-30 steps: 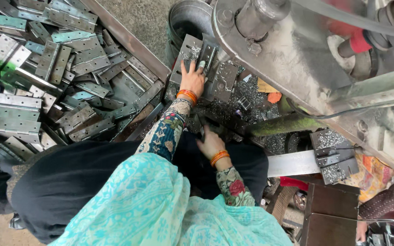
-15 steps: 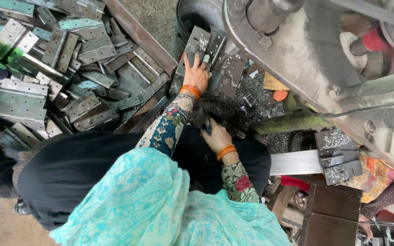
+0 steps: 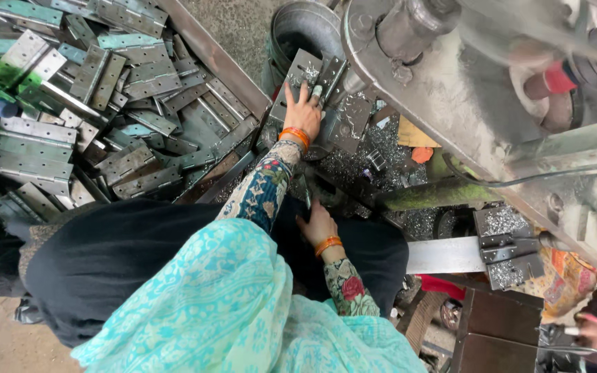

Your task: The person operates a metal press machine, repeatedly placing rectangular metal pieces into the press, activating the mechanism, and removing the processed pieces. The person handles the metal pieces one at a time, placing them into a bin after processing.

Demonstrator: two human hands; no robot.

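Observation:
My left hand [image 3: 305, 107] reaches forward and lies flat, fingers apart, on a grey metal hinge plate [image 3: 297, 74] at the edge of the press machine's bed. More hinge plates [image 3: 345, 121] lie beside it among metal shavings [image 3: 354, 162]. My right hand [image 3: 317, 222] rests low by my lap on dark cloth, its fingers pointing at a thin metal piece [image 3: 306, 193]. Whether it grips that piece is unclear. Both wrists carry orange bangles, and both sleeves have a flower pattern.
A big heap of grey hinges [image 3: 105, 117] fills the bin at left. The heavy press machine [image 3: 464, 76] hangs over the right. A round metal bucket [image 3: 305, 27] stands at the back. Another person's hand [image 3: 592, 330] shows at the bottom right, beside stacked hinges [image 3: 509, 245].
The view has shifted a little. My left hand stays on the hinge plate, and my right hand stays by my lap.

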